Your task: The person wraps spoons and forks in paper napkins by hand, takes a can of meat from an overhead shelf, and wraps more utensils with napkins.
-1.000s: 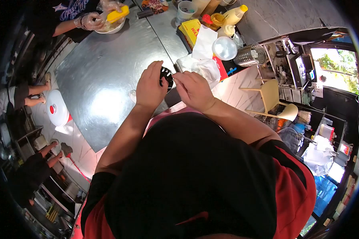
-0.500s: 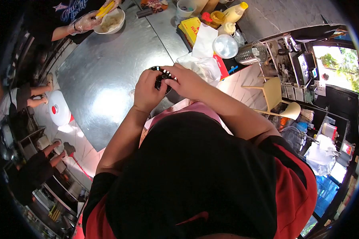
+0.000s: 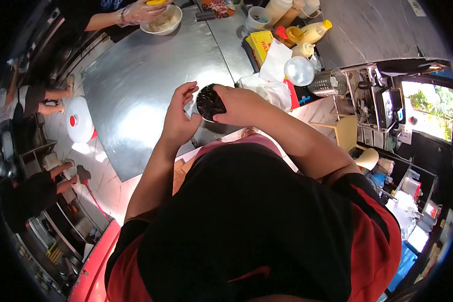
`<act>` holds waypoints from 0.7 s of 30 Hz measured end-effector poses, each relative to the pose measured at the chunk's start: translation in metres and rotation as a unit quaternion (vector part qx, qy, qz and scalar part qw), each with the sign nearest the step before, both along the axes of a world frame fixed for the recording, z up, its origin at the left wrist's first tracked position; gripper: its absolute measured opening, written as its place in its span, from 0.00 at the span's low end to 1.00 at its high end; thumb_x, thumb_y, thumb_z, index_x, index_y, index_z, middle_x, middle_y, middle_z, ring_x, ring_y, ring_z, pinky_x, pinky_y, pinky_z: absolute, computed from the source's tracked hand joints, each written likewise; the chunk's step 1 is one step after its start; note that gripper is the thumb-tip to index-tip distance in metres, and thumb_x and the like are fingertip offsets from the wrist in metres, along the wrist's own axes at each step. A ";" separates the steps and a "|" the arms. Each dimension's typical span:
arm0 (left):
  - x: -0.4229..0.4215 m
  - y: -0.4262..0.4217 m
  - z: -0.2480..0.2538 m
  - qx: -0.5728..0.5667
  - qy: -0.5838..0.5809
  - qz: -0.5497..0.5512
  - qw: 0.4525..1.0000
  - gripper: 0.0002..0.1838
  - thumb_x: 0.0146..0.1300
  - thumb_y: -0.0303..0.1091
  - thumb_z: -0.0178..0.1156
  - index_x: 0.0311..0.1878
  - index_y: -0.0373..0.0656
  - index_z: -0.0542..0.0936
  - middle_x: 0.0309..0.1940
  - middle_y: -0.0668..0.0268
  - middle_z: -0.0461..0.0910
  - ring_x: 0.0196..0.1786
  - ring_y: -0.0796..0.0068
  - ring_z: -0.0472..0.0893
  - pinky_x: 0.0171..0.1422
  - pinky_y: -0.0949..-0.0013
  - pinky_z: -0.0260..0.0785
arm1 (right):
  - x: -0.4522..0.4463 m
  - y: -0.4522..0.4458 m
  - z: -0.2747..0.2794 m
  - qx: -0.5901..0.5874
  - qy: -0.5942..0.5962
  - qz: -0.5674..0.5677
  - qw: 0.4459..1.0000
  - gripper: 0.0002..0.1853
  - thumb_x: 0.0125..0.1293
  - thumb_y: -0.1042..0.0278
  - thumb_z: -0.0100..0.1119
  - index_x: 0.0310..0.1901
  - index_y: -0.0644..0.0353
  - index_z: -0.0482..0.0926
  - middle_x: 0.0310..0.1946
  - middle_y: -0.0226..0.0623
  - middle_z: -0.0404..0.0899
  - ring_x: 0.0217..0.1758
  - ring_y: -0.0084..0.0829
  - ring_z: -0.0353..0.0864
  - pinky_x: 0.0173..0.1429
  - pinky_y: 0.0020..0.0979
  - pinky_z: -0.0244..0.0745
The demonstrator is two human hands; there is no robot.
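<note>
A small round container (image 3: 207,104) with a pale rim and glossy dark contents sits in front of me, near the close edge of the steel table (image 3: 151,75). My right hand (image 3: 239,104) grips it from the right, thumb and fingers at its rim. On the opposite side is my left hand (image 3: 180,113), its fingers apart and curved toward the container, with a gap showing between them. What exactly fills the container I cannot make out.
At the table's far side a co-worker's gloved hand (image 3: 138,12) is at a white bowl (image 3: 162,22) of pale food. Sauce bottles (image 3: 316,31), a yellow box (image 3: 261,45), white paper (image 3: 267,90) and a clear plastic bowl (image 3: 299,71) crowd the right. A white-lidded bin (image 3: 79,121) stands left.
My left hand has let go of the container and moved left, its fingers opening. The container's dark top now shows more fully, with my right hand still on it. The view has shifted slightly.
</note>
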State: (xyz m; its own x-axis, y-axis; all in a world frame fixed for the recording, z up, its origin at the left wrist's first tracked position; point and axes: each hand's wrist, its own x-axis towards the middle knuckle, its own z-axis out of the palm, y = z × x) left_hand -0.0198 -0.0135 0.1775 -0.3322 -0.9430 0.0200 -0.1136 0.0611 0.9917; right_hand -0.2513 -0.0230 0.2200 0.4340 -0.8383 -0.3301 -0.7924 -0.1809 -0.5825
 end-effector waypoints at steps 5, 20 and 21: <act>0.016 0.014 -0.018 0.075 0.021 -0.026 0.997 0.37 0.66 0.18 0.58 0.80 0.39 0.65 0.78 0.55 0.74 0.83 0.60 0.72 0.82 0.55 0.69 | 0.022 -0.010 0.002 0.025 0.035 0.008 0.999 0.41 0.61 0.46 0.77 0.65 0.69 0.73 0.49 0.57 0.90 0.55 0.58 0.90 0.60 0.51 0.84; 0.016 0.010 -0.015 0.015 -0.062 -0.066 0.996 0.43 0.64 0.27 0.76 0.81 0.45 0.67 0.76 0.57 0.73 0.81 0.58 0.73 0.80 0.51 0.73 | 0.043 -0.032 0.004 0.077 0.159 0.106 0.979 0.28 0.64 0.51 0.70 0.60 0.62 0.86 0.52 0.51 0.91 0.57 0.51 0.91 0.62 0.48 0.85; 0.016 0.010 -0.016 0.010 -0.061 -0.068 0.996 0.44 0.63 0.27 0.76 0.81 0.45 0.67 0.76 0.57 0.74 0.80 0.58 0.73 0.80 0.51 0.74 | 0.042 -0.036 0.003 0.083 0.149 0.113 0.979 0.28 0.63 0.52 0.70 0.59 0.62 0.86 0.51 0.50 0.91 0.57 0.51 0.91 0.62 0.48 0.85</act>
State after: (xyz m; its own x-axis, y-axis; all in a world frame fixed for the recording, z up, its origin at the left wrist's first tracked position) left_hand -0.0037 -0.0039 0.1611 -0.4554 -0.8890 -0.0477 -0.2263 0.0638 0.9720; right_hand -0.2092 -0.0590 0.2225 0.4661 -0.6564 -0.5932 -0.8821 -0.2935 -0.3683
